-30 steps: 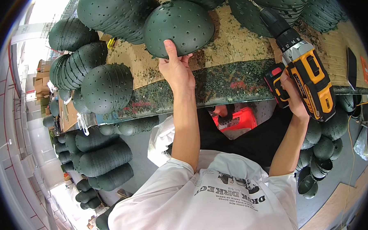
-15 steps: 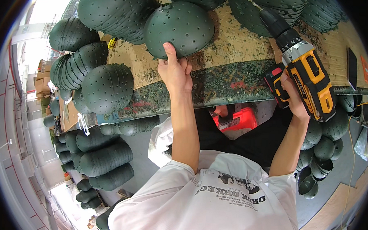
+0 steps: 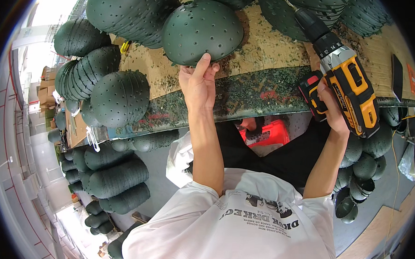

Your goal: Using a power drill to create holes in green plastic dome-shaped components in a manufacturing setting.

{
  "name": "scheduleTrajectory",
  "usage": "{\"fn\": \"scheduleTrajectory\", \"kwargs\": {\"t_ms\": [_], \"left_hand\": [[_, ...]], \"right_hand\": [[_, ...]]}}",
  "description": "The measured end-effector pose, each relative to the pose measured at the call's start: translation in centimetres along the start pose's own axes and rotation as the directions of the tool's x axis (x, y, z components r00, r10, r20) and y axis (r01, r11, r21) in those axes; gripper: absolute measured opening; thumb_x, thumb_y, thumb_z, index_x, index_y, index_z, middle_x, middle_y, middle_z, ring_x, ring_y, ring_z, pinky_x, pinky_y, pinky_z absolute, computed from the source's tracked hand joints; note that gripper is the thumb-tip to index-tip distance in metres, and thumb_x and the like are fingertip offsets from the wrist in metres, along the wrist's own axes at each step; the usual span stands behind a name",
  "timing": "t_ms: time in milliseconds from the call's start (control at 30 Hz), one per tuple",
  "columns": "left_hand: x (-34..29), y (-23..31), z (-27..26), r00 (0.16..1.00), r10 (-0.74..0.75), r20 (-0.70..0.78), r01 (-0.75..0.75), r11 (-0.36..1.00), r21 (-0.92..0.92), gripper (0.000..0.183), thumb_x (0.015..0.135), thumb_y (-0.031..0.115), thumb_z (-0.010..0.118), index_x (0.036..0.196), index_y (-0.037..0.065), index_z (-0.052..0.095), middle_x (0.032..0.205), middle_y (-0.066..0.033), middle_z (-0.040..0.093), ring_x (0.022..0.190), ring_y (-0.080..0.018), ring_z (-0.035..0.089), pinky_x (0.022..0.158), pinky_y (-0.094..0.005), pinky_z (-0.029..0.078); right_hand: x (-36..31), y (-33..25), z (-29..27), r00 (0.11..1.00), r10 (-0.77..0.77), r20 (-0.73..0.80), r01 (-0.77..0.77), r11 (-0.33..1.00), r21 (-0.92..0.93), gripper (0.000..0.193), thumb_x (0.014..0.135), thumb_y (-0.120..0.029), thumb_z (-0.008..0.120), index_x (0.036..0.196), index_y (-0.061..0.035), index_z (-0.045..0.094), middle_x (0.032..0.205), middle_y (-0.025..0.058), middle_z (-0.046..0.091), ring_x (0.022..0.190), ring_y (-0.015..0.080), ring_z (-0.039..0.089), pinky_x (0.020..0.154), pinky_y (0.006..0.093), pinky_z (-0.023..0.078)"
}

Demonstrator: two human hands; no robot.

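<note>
A dark green plastic dome (image 3: 204, 30) dotted with drilled holes sits on the worktable, rounded side up. My left hand (image 3: 200, 85) grips its near rim, thumb on the outside and fingers curled under the edge. My right hand (image 3: 332, 105) is wrapped around the handle of a yellow and black cordless drill (image 3: 350, 87). The drill bit (image 3: 285, 2) points up and to the left, away from the dome I hold and in front of a stack of domes (image 3: 286, 22).
Nested stacks of holed domes (image 3: 129, 15) stand behind and to the left on the cardboard-covered table (image 3: 271, 51). Green shavings litter it. A dark phone (image 3: 397, 77) lies at the right. More dome stacks (image 3: 119, 177) rest below, and a red container (image 3: 274, 134) is under the table.
My left thumb has shifted to the right along the dome's rim, and the dome has turned slightly. My right hand and the drill have barely moved.
</note>
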State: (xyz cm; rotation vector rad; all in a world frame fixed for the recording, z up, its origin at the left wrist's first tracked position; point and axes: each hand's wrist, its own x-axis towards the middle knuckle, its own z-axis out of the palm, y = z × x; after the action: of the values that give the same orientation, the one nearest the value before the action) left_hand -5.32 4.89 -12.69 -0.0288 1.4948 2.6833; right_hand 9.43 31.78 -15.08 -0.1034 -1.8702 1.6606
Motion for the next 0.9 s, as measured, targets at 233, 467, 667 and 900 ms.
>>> {"fn": "scheduleTrajectory", "kwargs": {"t_ms": [233, 467, 667, 900], "left_hand": [[-0.7, -0.1, 0.4, 0.997, 0.028, 0.067, -0.034, 0.996, 0.088, 0.031, 0.092, -0.004, 0.062, 0.121, 0.003, 0.051, 0.111, -0.0074, 0.062, 0.086, -0.0141, 0.06, 0.066, -0.032, 0.049], [-1.4, -0.6, -0.3, 0.99, 0.034, 0.139, -0.063, 0.977, 0.206, 0.033, 0.094, -0.005, 0.059, 0.124, 0.0, 0.047, 0.112, -0.01, 0.061, 0.088, -0.0171, 0.06, 0.065, -0.0343, 0.052], [-1.3, -1.3, -0.1, 0.987, 0.074, 0.141, -0.1, 0.978, 0.181, 0.03, 0.094, -0.006, 0.058, 0.122, -0.001, 0.047, 0.109, -0.0106, 0.061, 0.087, -0.0179, 0.062, 0.067, -0.0346, 0.054], [-1.8, -1.7, -0.1, 0.989, 0.082, 0.123, -0.103, 0.978, 0.18, 0.033, 0.094, -0.008, 0.055, 0.125, -0.001, 0.045, 0.11, -0.0104, 0.061, 0.088, -0.0172, 0.062, 0.071, -0.0332, 0.054]], "right_hand": [[0.1, 0.0, -0.2, 1.0, -0.007, 0.006, 0.006, 0.998, 0.06, 0.02, 0.083, 0.002, 0.072, 0.103, 0.0007, 0.07, 0.09, 0.0051, 0.072, 0.08, 0.013, 0.068, 0.075, 0.0281, 0.054], [-3.7, -9.4, 2.8, 0.954, 0.233, -0.186, -0.273, 0.934, -0.232, 0.025, 0.077, -0.006, 0.082, 0.1, -0.0052, 0.074, 0.096, 0.0052, 0.074, 0.086, 0.017, 0.07, 0.08, 0.0306, 0.056], [-9.3, -7.3, 4.2, 0.938, -0.15, 0.312, 0.316, 0.74, -0.593, 0.029, 0.076, -0.012, 0.079, 0.106, -0.0115, 0.074, 0.109, 0.008, 0.072, 0.103, 0.0269, 0.068, 0.092, 0.0382, 0.052], [-9.9, -5.0, 7.9, 0.947, 0.186, 0.263, -0.163, 0.981, -0.105, 0.04, 0.081, -0.009, 0.076, 0.117, 0.0021, 0.063, 0.097, 0.0067, 0.07, 0.085, 0.0118, 0.066, 0.074, 0.0263, 0.053]]}}
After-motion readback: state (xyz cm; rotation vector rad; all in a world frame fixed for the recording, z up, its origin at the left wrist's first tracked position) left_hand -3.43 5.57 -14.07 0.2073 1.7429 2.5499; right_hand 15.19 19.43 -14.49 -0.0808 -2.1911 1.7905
